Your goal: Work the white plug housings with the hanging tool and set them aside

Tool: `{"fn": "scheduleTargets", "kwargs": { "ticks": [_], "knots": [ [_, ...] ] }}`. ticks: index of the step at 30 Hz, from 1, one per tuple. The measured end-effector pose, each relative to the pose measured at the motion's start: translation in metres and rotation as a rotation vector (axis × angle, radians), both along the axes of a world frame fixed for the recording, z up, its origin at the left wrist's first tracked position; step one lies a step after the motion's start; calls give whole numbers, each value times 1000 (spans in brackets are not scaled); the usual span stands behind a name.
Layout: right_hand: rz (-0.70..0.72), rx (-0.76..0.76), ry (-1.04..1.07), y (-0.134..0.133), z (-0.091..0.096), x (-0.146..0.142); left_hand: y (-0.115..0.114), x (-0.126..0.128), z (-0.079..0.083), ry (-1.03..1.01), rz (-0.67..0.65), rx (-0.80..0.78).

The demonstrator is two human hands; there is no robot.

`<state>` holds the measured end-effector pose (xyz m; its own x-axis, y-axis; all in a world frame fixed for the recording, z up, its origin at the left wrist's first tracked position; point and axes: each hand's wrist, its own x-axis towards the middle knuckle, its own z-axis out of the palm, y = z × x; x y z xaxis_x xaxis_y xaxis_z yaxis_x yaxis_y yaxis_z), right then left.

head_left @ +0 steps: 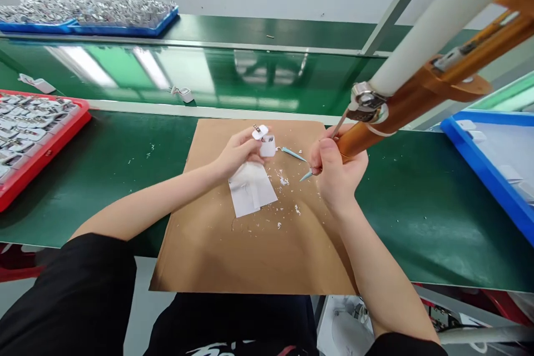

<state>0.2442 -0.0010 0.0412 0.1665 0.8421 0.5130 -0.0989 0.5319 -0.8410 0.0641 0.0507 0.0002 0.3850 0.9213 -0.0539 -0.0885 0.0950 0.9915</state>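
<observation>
Green bench, brown cardboard sheet [258, 245] as mat. Our left hand [240, 150] pinches the white plug housing [267, 144] over the mat's far middle. Right hand [336, 169] is closed round the orange dispenser [417, 94], with its pale-blue nozzle [306, 176] near the housing, apart. We judge this as lining up to dispense; next needs the tip steadied on the housing. The fist hides the nozzle root.

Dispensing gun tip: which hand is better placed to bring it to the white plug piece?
Probably right: the right hand grips the orange gun, its blue tip near the white plug piece, which the left hand holds.
</observation>
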Motion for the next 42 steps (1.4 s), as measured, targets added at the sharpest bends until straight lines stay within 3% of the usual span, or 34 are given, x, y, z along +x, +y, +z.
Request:
{"fn": "scheduleTargets", "kwargs": {
  "ticks": [3,5,17,23,30,42],
  "knots": [
    [-4,-15,-7,-3,1,-3,-29,-9,1,-134,-138,-222],
    [1,-27,-19,-5,2,-4,-36,-14,-1,-180,-194,-237],
    [136,-29,-71,-24,11,-12,-52,-10,-15,31,-288,267],
    [181,5,-39,-28,15,-22,-52,-11,-14,32,-377,280],
    [109,-7,-79,-25,18,-35,-48,-12,-10,18,-450,266],
    [155,12,-58,-22,19,-39,-51,-8,-12,-39,-446,300]
  ]
}}
